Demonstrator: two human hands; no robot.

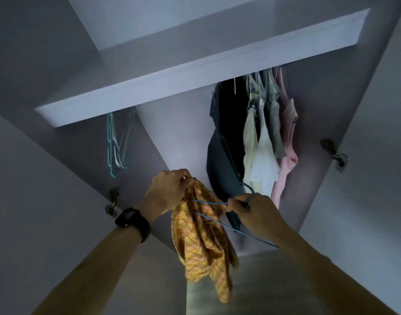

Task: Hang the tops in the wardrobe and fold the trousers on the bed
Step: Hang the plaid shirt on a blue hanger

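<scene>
Fingers of the left hand (170, 189) grip the bunched end of a crumpled orange-and-yellow patterned top (201, 242), while the right hand (256, 212) pinches a blue wire hanger (210, 202) touching the fabric, before an open pale wardrobe (195, 71); garments (265, 142) hang at right, bare hangers (116, 144) at left.

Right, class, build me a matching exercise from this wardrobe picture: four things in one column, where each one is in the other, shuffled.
Things:
1 orange top
2 blue hanger
3 empty hangers
4 pink top

Places:
A hanging at the left end of the wardrobe
B pinched by the right hand
C hanging furthest right
D gripped by the left hand

Pairs: 1-D, 2-B, 3-A, 4-C.
</scene>
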